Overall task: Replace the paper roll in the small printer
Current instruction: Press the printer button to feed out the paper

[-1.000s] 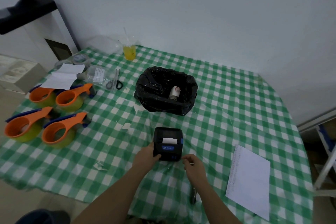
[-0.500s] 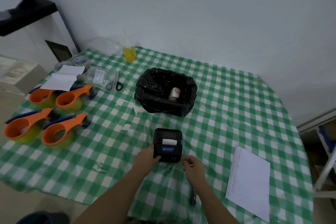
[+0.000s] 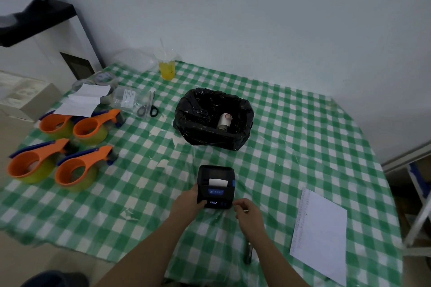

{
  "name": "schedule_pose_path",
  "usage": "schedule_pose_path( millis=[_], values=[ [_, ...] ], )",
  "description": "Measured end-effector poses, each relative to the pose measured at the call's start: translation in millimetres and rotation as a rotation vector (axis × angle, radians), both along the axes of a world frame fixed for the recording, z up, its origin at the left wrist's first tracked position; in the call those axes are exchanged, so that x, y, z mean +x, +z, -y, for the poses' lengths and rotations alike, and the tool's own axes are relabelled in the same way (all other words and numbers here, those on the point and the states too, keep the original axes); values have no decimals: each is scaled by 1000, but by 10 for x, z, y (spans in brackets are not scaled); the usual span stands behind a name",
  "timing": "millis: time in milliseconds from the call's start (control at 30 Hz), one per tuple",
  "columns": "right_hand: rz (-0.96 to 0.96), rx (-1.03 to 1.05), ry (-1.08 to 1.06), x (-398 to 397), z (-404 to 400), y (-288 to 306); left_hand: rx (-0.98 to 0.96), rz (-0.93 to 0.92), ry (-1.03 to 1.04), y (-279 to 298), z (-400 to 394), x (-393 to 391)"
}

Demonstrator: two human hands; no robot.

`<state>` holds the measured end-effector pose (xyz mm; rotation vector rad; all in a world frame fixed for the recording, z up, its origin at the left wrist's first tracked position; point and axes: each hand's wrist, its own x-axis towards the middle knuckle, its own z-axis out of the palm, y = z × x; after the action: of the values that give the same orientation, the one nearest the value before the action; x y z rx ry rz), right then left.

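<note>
Centrally, low in the frame: one small black printer point(image 3: 215, 186) on the green-checked tablecloth point(image 3: 291, 147), lid closed, a short white paper tab point(image 3: 217, 182) showing at its slot, a blue label and a lit display on the near face.

Left hand point(image 3: 187, 202) grips the printer's near-left corner, thumb on the top face, fingers wrapped around the side. Right hand point(image 3: 248, 215) sits just beside the near-right corner, fingers curled together with thumb against forefinger; something small and pale shows at the fingertips, too small to identify. Contact with the printer cannot be told.

Above the printer, mid-frame: one bin lined with a black bag point(image 3: 213, 119), one paper roll point(image 3: 224, 121) lying inside.

Lower right: one white sheet point(image 3: 319, 235) with faint writing along its left edge.

Left side: four orange tape dispensers point(image 3: 77, 170) in two pairs, with yellowish tape.

Upper left: one folded white paper point(image 3: 82, 100), one clear bag of small items point(image 3: 127, 99), one pair of scissors point(image 3: 149, 106), clear tape rolls point(image 3: 102, 79), count unclear.

Top centre of the table: one cup of yellow drink point(image 3: 167, 70) by the wall.
</note>
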<state>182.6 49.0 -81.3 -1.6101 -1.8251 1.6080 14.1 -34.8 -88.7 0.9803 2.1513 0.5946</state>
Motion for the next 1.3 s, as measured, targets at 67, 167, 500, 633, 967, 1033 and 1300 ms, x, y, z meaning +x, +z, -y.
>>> schedule_pose_path(
  millis=[67, 167, 500, 633, 967, 1033, 1300],
  values=[
    [-7, -1, -4, -9, -5, -1, 4, 8, 5, -7, 12, -1],
    [-6, 3, -2, -15, -2, 3, 14, 14, 14, -3, 27, 8],
    [21, 18, 16, 45, 6, 15, 133, 132, 106, 119, 27, 127],
    [26, 39, 40, 51, 13, 16, 69, 138, 125, 162, 53, 87],
    [45, 143, 58, -58, 34, 46, 51, 185, 307, 174, 303, -85],
    [55, 200, 92, -95, 27, 47, 56, 189, 322, 167, 347, -104],
    [192, 336, 298, -175, -22, 42, 51, 171, 339, 146, 428, -151]
  ],
)
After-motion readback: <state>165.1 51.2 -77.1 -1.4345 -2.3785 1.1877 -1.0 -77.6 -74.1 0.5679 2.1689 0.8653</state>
